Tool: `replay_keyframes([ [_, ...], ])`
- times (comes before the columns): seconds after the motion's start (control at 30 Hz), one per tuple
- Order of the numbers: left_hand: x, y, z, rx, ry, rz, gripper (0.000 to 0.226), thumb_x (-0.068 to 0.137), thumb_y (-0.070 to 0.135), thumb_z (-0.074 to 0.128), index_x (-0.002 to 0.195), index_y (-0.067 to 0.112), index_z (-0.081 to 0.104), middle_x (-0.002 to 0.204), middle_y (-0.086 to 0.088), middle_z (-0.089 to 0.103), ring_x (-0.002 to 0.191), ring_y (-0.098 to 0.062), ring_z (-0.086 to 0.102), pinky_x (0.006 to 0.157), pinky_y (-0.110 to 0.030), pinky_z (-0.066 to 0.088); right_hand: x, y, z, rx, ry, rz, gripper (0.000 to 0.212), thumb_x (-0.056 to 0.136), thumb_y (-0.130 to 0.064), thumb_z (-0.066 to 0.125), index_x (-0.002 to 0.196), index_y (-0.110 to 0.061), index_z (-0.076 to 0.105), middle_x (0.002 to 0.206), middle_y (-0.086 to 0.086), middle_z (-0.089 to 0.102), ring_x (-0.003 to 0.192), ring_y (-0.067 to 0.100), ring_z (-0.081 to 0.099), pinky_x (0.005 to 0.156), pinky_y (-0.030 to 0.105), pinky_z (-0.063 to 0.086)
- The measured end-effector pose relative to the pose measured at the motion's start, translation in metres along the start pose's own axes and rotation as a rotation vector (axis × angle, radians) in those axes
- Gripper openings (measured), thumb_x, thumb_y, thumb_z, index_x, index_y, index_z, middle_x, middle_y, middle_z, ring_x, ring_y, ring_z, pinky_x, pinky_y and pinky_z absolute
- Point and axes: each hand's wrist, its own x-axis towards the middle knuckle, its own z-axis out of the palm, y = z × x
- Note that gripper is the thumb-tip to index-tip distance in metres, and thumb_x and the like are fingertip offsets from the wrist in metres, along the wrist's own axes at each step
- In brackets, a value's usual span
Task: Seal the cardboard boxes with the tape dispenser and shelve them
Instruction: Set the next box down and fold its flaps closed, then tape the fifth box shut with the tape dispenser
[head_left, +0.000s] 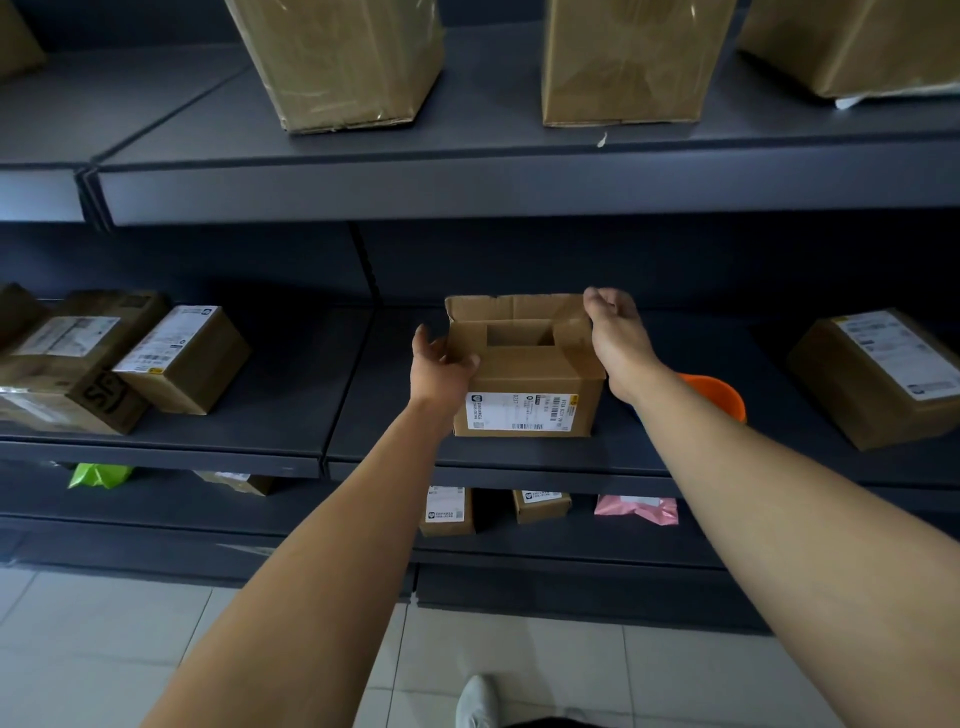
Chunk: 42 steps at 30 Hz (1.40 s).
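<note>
We have the small brown cardboard box (519, 366) lengthwise between our fingers: left hand (441, 364) curled round its left edge, right hand (617, 332) pinching its upright rear flap (514, 309).

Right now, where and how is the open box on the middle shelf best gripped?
Probably by the two side walls of the open box, below the flaps, one hand from each side: the flaps stand unsealed and would likely bend.

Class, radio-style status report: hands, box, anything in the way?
Left hand grips box at its left edge; right hand pinches its raised rear flap. Box on middle shelf, top open. Orange object close on its right, partly behind forearm.
</note>
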Motion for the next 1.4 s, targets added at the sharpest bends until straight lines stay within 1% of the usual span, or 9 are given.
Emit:
replay_keyframes([
  [0.2,-0.006,-0.001,-0.003,0.046,-0.061,0.084,0.086,0.092,-0.002,0.055,0.148,0.046,0.011,0.132,0.002,0.048,0.117,-0.02,0.054,0.098,-0.042,0.05,0.001,0.006,0.004,-0.066,0.019,-0.051,0.015,0.097,-0.036,0.051,0.099,-0.021,0.048,0.109,-0.001,0.056,0.096,0.013,0.05,0.063,0.018,0.036],
  [0.4,-0.006,-0.002,-0.003,0.115,-0.071,0.13,0.061,0.092,-0.002,0.053,0.137,0.038,0.039,0.12,0.004,0.053,0.1,-0.015,0.058,0.087,-0.032,0.054,0.005,0.01,0.003,-0.145,0.012,-0.071,0.009,0.096,-0.015,0.054,0.103,-0.015,0.06,0.108,0.001,0.058,0.095,0.013,0.053,0.061,0.015,0.037],
  [0.67,0.0,-0.001,0.0,0.405,-0.071,0.182,0.036,0.098,0.011,0.047,0.131,0.024,0.052,0.142,-0.006,0.035,0.106,-0.023,0.054,0.08,-0.023,0.044,0.004,0.023,0.001,-0.256,-0.053,-0.128,0.018,0.094,-0.006,0.055,0.106,-0.009,0.069,0.145,0.002,0.046,0.131,0.02,0.044,0.098,0.019,0.034],
  [0.83,0.002,0.003,0.004,0.545,-0.091,0.249,0.038,0.099,0.003,0.039,0.131,0.016,0.055,0.154,-0.001,0.017,0.127,-0.013,0.041,0.076,-0.005,0.034,0.004,0.025,-0.019,-0.348,0.154,-0.183,0.019,0.092,-0.007,0.055,0.105,-0.01,0.068,0.121,0.008,0.064,0.114,0.025,0.059,0.09,0.026,0.044],
  [0.93,0.002,0.004,0.004,0.539,-0.093,0.248,0.037,0.098,0.002,0.04,0.129,0.015,0.056,0.155,0.007,0.023,0.131,-0.008,0.042,0.07,0.0,0.035,0.009,0.034,-0.041,-0.57,0.348,-0.017,0.033,0.089,-0.009,0.055,0.121,-0.004,0.055,0.13,0.017,0.055,0.12,0.032,0.051,0.098,0.035,0.041],
  [1.03,0.001,0.007,0.004,0.53,-0.07,0.244,0.033,0.096,0.007,0.044,0.125,0.016,0.059,0.147,0.007,0.04,0.094,0.004,0.048,0.052,0.008,0.032,0.009,0.044,-0.058,-0.807,0.27,0.287,0.066,0.085,-0.029,0.065,0.138,-0.002,0.035,0.142,0.018,0.041,0.13,0.036,0.04,0.105,0.042,0.034],
  [1.13,0.001,0.006,0.004,0.53,-0.05,0.278,0.029,0.097,0.013,0.048,0.122,0.017,0.062,0.146,0.007,0.043,0.106,-0.001,0.049,0.059,0.007,0.03,-0.001,0.064,-0.071,-1.006,0.071,0.39,0.073,0.079,-0.043,0.071,0.135,-0.004,0.043,0.138,0.017,0.048,0.129,0.034,0.043,0.108,0.041,0.032],
  [1.3,-0.002,0.005,0.001,0.568,-0.06,0.251,0.032,0.097,0.02,0.052,0.129,0.021,0.06,0.147,0.008,0.042,0.127,-0.014,0.047,0.088,-0.016,0.036,0.003,0.046,-0.061,-0.935,-0.081,0.171,0.042,0.093,-0.02,0.05,0.131,-0.001,0.05,0.134,0.019,0.052,0.125,0.034,0.047,0.105,0.04,0.033],
  [1.4,-0.001,0.004,0.002,0.583,-0.06,0.251,0.033,0.098,0.021,0.052,0.13,0.021,0.059,0.149,0.009,0.04,0.126,-0.016,0.049,0.091,-0.019,0.04,-0.002,0.037,-0.069,-0.886,0.192,0.092,0.032,0.091,-0.018,0.049,0.119,-0.005,0.056,0.12,0.017,0.061,0.118,0.034,0.053,0.107,0.04,0.029],
])
